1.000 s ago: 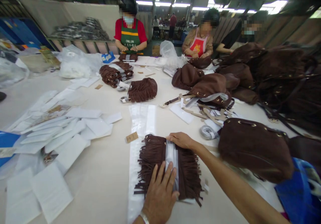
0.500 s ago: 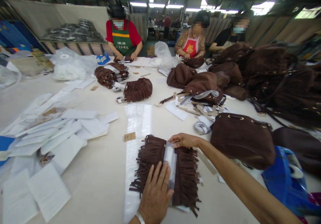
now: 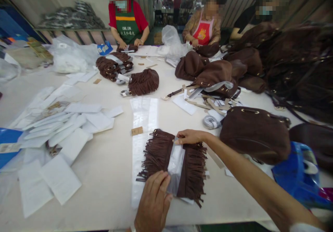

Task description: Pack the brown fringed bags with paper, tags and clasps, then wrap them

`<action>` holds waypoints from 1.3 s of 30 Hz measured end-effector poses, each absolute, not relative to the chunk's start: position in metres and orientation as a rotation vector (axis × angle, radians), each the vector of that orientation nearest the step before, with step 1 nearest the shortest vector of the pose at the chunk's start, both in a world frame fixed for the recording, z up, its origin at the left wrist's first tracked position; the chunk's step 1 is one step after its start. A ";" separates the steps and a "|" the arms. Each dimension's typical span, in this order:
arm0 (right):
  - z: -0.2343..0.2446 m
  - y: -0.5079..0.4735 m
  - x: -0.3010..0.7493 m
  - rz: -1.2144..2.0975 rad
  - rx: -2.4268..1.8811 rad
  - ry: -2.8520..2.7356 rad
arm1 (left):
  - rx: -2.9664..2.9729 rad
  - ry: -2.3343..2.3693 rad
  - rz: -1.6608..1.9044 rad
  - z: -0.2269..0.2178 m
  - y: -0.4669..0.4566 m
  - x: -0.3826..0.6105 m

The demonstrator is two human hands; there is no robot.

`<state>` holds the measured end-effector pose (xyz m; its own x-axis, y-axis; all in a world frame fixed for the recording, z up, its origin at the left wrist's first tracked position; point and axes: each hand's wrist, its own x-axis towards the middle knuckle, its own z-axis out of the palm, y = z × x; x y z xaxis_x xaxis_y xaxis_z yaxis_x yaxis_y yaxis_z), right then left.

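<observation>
A brown fringed suede piece point(image 3: 159, 157) lies flat on the white table point(image 3: 109, 176) in front of me, on top of a long clear plastic sleeve point(image 3: 142, 121). A strip of clear plastic film point(image 3: 176, 164) runs down its middle. My left hand point(image 3: 153, 202) pinches the near end of that film with its fingers closed. My right hand point(image 3: 191, 136) pinches the far end at the piece's top edge, where small gold rings show. A small brown paper tag point(image 3: 136, 130) lies just left of the piece.
White foam sheets point(image 3: 65, 131) litter the left of the table. More fringed pieces point(image 3: 143, 81) lie further back, and brown bags point(image 3: 253, 133) are heaped on the right beside a blue bin point(image 3: 299, 176). Three people work at the far side.
My left hand slid back from lying flat on the fringe and closed on the near end of the film. The film lifted slightly. My view dropped lower and closer.
</observation>
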<state>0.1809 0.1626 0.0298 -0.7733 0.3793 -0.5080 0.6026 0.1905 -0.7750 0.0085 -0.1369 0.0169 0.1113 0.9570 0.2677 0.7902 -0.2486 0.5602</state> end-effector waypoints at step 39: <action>0.043 0.059 0.226 -2.648 1.165 1.626 | -0.106 0.884 1.430 0.021 -0.145 0.040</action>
<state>0.2258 0.0592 0.0425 -0.7397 0.4818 -0.4698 0.2010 -0.5082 -0.8375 0.0405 -0.1445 0.0212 -0.1091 0.8069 -0.5805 -0.8803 0.1928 0.4335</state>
